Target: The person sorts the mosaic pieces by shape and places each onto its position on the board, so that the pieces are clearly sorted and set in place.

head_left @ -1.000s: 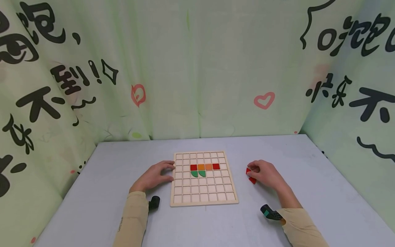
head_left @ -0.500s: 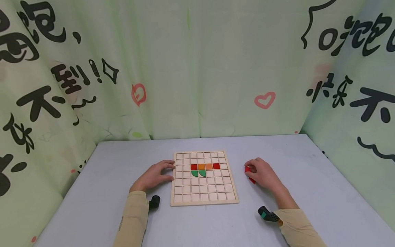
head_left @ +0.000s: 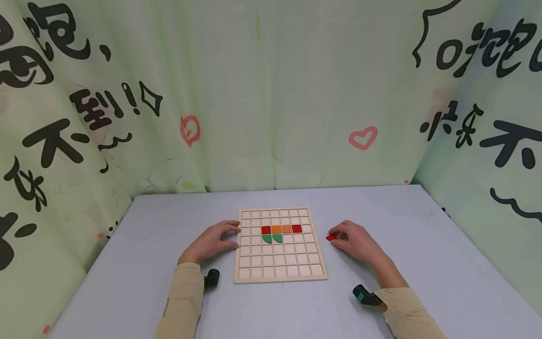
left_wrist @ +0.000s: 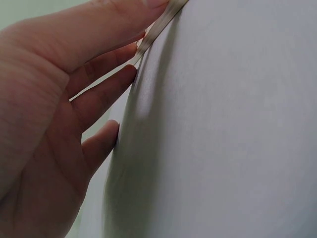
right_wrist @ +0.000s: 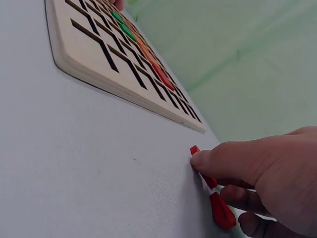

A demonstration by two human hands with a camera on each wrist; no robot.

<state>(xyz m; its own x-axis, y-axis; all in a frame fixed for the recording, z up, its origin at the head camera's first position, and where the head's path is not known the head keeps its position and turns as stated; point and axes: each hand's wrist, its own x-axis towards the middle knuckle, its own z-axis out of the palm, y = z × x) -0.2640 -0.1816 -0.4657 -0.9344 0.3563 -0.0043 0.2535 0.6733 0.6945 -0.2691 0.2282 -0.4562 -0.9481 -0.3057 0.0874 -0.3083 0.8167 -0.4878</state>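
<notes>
A wooden grid board point(head_left: 281, 281) lies on the table with red and orange square tiles point(head_left: 281, 229) in one row and two green quarter-round tiles point(head_left: 277, 238) below. My left hand point(head_left: 213, 241) rests its outstretched fingertips and thumb against the board's left edge. To the right of the board, my right hand point(head_left: 355, 241) pinches a small red tile point(head_left: 330, 238) between thumb and fingers. In the right wrist view a second red tile point(right_wrist: 222, 211) sits just behind it, under the curled fingers; the head view hides it beneath the hand.
A white cloth covers the table point(head_left: 279, 310). Light green curtains point(head_left: 271, 94) with black lettering stand at its back and sides. Black wrist cameras hang beneath the left sleeve point(head_left: 182, 296) and the right sleeve point(head_left: 408, 308), low above the cloth.
My right hand has shifted left toward the board with the red tile at its fingertips. The second red tile has gone out of sight in the head view. My left hand stays put.
</notes>
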